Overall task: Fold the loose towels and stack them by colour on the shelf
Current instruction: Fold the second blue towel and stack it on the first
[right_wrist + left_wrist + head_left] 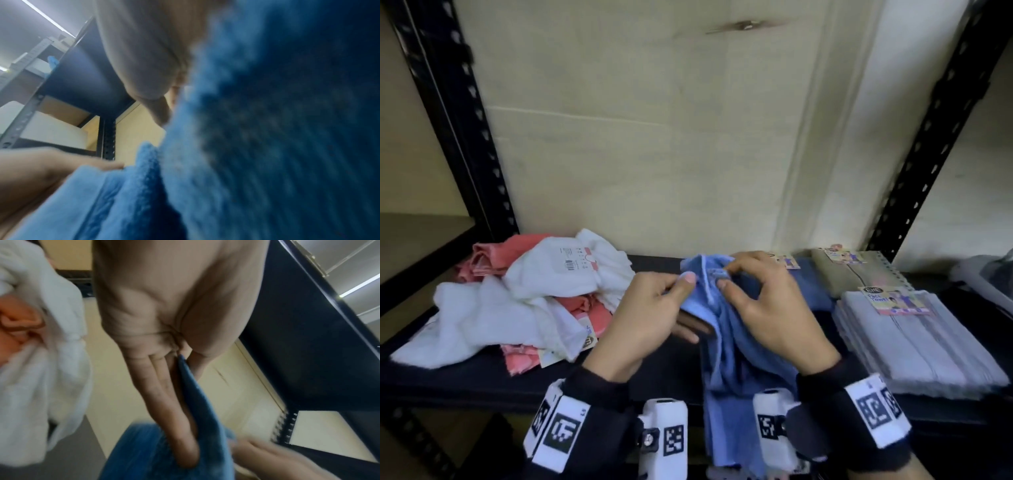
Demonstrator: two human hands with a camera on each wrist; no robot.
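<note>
Blue towel point(736, 346) pinched by both hands; nearby tag point(893, 301) reads "Face Towel".

A: Head view dim and soft. Back wall point(654, 137) lit evenly, black shelf point(465, 373) near crushed to black. Uprights bow outward at the edges, wide-angle distortion.

B: Wrist views?

A: Both blurry. Left wrist: white towels point(41, 369) slightly blown out, ceiling strip light point(359, 287) glaring top right. Right wrist: blue towel point(267, 129) fills the frame, out of focus, shading dark at the right.
</note>
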